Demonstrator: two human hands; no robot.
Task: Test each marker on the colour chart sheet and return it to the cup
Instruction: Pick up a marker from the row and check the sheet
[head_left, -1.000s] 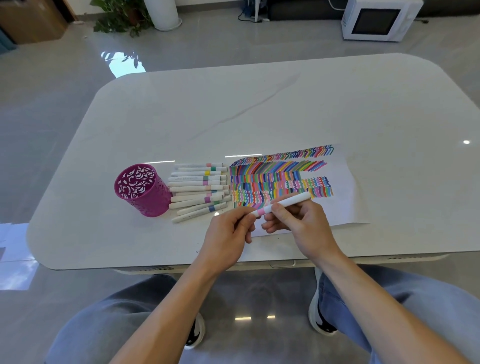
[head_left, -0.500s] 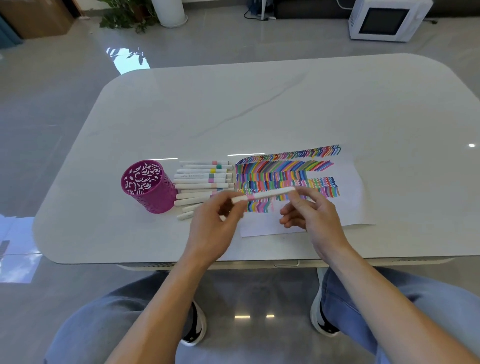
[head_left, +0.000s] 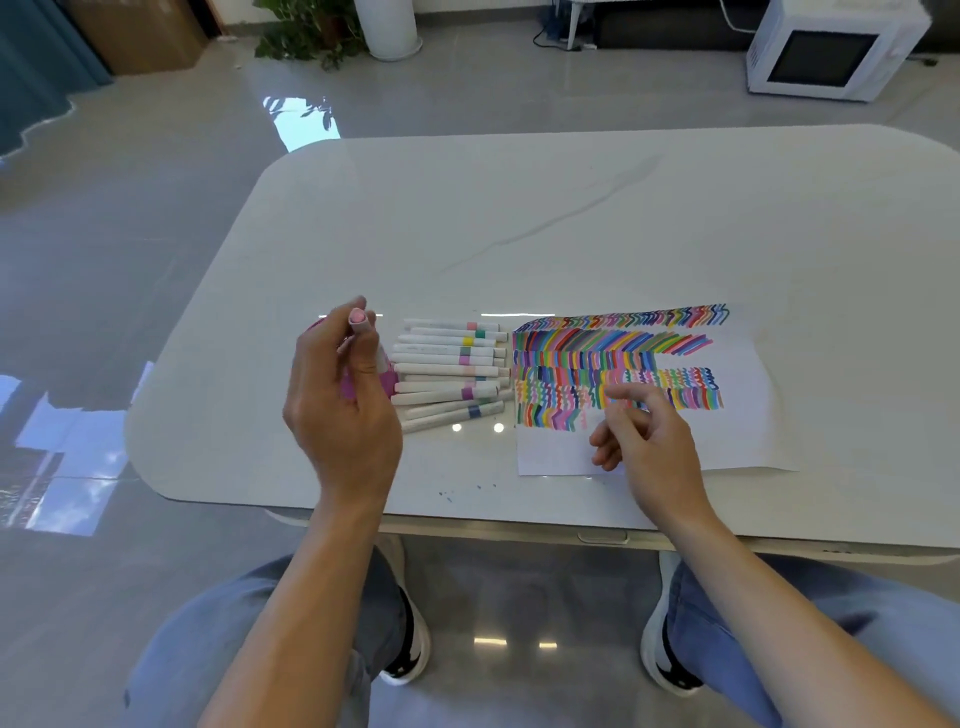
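Clearly the left hand (head_left: 340, 410) has the marker (head_left: 358, 318): its fingers are curled round the white barrel and hold it nearly upright, with the pink cap end sticking out above the fingertips. This hand is raised over the magenta cup (head_left: 387, 382), which it mostly hides; only slivers of the cup's wall show past the fingers and at the hand's right side. Whether the marker's lower end is inside the cup cannot be told, since the palm covers it.

Well apart from that marker, the right hand (head_left: 652, 441) hovers above the lower left part of the colour chart sheet (head_left: 737, 415). It holds nothing; its fingers are relaxed and loosely bent, with the forefinger reaching out over the lowest row of coloured squiggles.

Between the two hands, a row of white markers (head_left: 447, 371) lies flat on the surface (head_left: 571, 218). They lie side by side, just right of the cup, their colour-banded ends pointing toward the sheet's left edge. The sheet lies flat on the near right part of the surface, with rows of many-coloured strokes across its upper half and blank paper below.
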